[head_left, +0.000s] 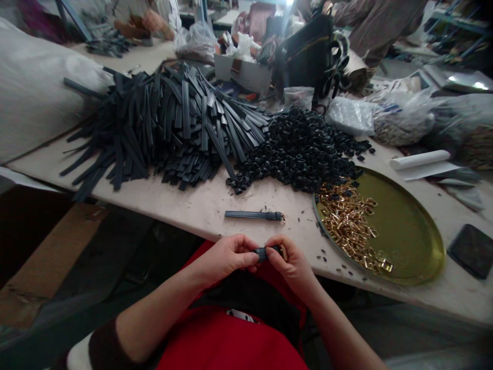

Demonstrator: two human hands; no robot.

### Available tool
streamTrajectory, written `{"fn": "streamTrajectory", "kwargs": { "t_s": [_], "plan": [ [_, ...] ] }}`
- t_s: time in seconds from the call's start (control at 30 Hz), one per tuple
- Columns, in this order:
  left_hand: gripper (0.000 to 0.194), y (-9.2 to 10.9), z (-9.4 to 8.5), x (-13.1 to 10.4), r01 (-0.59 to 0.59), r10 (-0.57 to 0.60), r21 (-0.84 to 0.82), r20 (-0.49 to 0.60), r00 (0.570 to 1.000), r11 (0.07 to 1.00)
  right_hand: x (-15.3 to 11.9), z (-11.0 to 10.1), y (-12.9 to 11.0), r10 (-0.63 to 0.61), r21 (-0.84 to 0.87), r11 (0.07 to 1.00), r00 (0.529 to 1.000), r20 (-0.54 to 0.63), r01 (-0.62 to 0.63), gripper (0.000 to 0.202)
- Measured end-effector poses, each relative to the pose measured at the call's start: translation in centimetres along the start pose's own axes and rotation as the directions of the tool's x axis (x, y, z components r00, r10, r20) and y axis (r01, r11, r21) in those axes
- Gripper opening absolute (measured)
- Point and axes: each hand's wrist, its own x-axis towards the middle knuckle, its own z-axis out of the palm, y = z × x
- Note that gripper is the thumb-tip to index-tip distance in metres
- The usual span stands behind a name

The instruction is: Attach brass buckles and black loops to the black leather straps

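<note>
Close to my body, at the table's front edge, a dark strap is pinched between both hands. My left hand closes on one end with thumb and fingers. Beside it my right hand grips the other end, where a bit of gold metal shows; its exact shape is hidden by the fingers. Just beyond the hands lies a finished-looking strap with a loop and a gold buckle at its right end.
A large heap of dark straps covers the table's left. Small black loops are piled beside it. A round golden tray holds gold buckles. A dark flat object lies far right. Another person's hand shows at the back.
</note>
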Motion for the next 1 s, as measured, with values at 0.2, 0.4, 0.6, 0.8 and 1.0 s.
{"fn": "streamTrajectory", "kwargs": {
  "t_s": [0.2, 0.4, 0.6, 0.8, 1.0],
  "plan": [
    [0.022, -0.7, 0.5, -0.2, 0.077, -0.077, 0.033, 0.028, 0.997, 0.997, -1.3, -1.6, -0.3, 0.023, -0.105, 0.994, 0.986, 0.166, -0.006, 0.006],
    [0.022, -1.6, 1.4, -0.6, 0.097, -0.104, 0.092, 0.077, 0.992, 0.991, -2.9, -1.5, -0.2, -0.026, -0.219, 0.972, 0.971, 0.238, 0.08, 0.008],
    [0.024, -1.6, 1.5, -1.6, 0.003, -0.084, 0.442, 0.164, 0.983, 0.897, -3.7, -0.1, 0.6, -0.218, -0.357, 0.9, 0.968, 0.125, 0.249, 0.011],
    [0.026, 0.9, 1.9, -1.6, -0.171, 0.039, 0.643, 0.214, 0.976, 0.747, -3.0, 0.5, 0.1, -0.285, -0.381, 0.874, 0.953, 0.102, 0.302, 0.017],
    [0.023, 2.7, 0.7, -1.2, -0.189, 0.003, 0.617, 0.289, 0.957, 0.764, -1.7, 0.6, -0.4, -0.278, -0.323, 0.897, 0.953, 0.12, 0.302, 0.023]
  ]
}}
